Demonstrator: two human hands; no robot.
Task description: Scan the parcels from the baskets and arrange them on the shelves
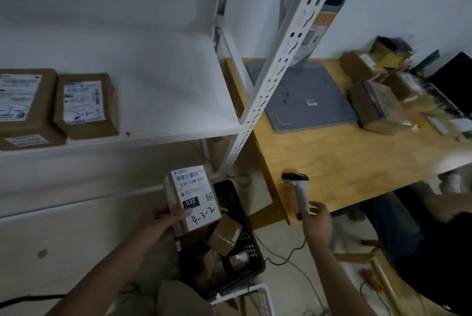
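My left hand (163,222) grips a small brown parcel (192,195) with a white label reading 032-038-E01 and handwritten 4-3-2, held above the black basket (251,246). Several more brown parcels (224,237) lie in that basket. My right hand (315,218) holds the white handle of a barcode scanner (297,188), its black head standing over the front edge of the wooden table (332,157). Two labelled brown parcels (86,105) (23,109) sit on the white shelf (166,101) at the left.
A white perforated shelf upright (270,78) runs diagonally between shelf and table. On the table lie a grey pad (306,96) and a pile of brown parcels (378,103) at the far right. A white basket's rim (245,295) shows below the black one. Cables trail on the floor.
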